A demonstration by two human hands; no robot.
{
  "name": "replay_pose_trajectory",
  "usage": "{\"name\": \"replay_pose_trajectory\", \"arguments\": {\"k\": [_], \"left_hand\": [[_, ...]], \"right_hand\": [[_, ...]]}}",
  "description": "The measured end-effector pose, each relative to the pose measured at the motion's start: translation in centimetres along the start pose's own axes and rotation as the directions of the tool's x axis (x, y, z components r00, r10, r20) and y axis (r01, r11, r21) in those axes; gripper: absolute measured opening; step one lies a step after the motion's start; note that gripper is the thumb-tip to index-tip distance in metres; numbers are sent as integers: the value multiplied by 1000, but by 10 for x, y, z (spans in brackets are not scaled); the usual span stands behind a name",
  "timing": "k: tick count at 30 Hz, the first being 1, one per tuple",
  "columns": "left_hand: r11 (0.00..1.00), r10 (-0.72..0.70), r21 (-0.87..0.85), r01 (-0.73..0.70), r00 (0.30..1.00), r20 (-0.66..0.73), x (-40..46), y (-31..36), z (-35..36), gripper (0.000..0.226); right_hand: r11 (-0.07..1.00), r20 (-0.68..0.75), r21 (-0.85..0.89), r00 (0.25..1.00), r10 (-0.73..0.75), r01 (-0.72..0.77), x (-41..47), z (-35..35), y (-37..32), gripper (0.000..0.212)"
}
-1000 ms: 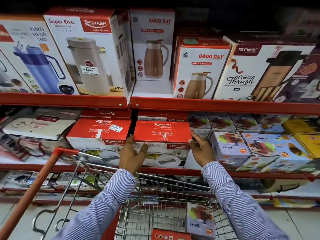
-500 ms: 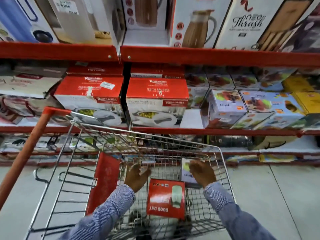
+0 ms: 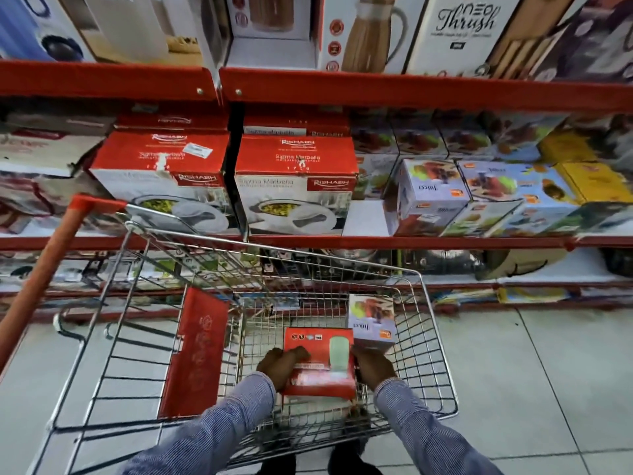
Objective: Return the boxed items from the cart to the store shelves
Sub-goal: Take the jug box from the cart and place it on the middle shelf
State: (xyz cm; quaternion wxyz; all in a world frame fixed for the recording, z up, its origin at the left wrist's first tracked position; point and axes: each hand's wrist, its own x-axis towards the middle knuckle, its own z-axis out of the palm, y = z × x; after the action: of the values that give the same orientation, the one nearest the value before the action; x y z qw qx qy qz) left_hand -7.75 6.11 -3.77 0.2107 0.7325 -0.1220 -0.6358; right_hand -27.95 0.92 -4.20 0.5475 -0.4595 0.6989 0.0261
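A red box with a pale green flask pictured on it (image 3: 320,361) lies inside the wire shopping cart (image 3: 435,323). My left hand (image 3: 281,366) grips its left edge and my right hand (image 3: 375,368) grips its right edge. Just behind it stands a small pale blue juicer box (image 3: 371,320), leaning against the cart's right side. On the middle shelf (image 3: 411,242), two red and white Rishabh casserole boxes (image 3: 296,186) sit side by side, with more juicer boxes (image 3: 433,193) to their right.
The cart's orange handle (image 3: 48,269) runs up the left side, and a red child-seat flap (image 3: 197,351) stands in the cart. Jug and flask boxes (image 3: 359,32) fill the top shelf. Grey floor tiles (image 3: 548,389) lie to the right of the cart.
Both hands left the casserole box on the middle shelf, dropped into the cart, and now clasp the red flask box on both sides. The view tilted downward.
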Motion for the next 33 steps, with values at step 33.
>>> {"name": "replay_pose_trajectory", "arguments": {"k": [33], "left_hand": [[140,921,174,-975,63,-385,-310,265,-126,29]], "right_hand": [[132,-494,220,227,-839,966,-253,-156,-321,43]]}}
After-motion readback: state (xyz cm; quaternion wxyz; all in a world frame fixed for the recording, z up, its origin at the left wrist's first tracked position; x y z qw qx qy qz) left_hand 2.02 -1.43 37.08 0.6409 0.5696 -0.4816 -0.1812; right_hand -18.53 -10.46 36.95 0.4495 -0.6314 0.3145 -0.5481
